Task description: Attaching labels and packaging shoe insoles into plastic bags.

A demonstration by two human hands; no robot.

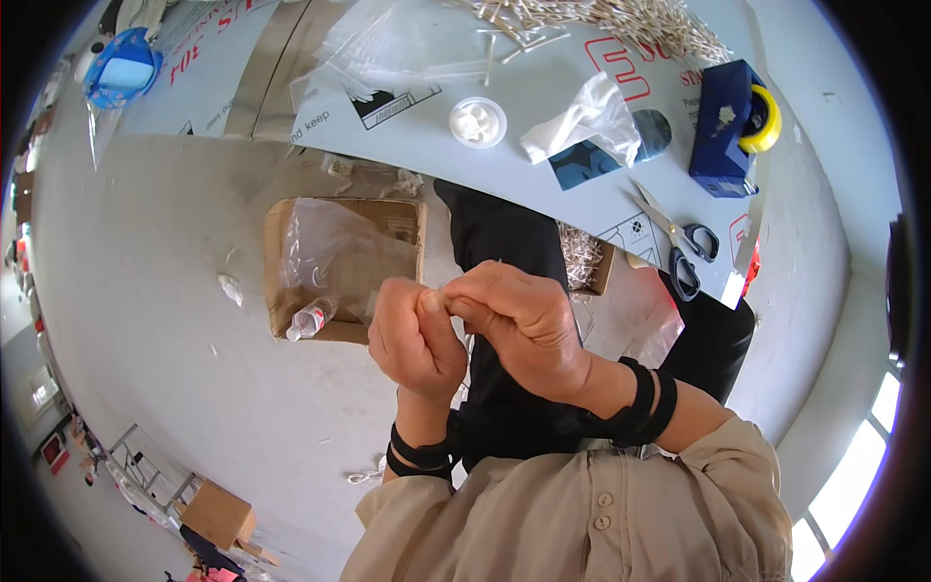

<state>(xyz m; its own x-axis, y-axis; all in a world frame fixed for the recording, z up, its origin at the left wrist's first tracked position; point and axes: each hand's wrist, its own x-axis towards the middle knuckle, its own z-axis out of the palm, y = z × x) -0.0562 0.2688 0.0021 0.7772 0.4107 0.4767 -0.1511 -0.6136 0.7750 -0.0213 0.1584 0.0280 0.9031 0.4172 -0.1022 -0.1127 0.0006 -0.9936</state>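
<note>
My left hand and my right hand meet fingertip to fingertip above my lap, in front of the table. Both are closed in a pinch, thumbs against forefingers. Whatever lies between the fingertips is hidden or too small to name. On the table beyond them stands a small round white tub with white pieces inside. A crumpled white tissue lies to its right, partly over a dark blue packet. Black-handled scissors rest open-bladed near the table's right front edge.
Loose cotton swabs are heaped at the far side, beside clear plastic bags. A blue box holds a yellow tape roll. On the floor, a cardboard box contains plastic and a bottle; another box of swabs sits under the table.
</note>
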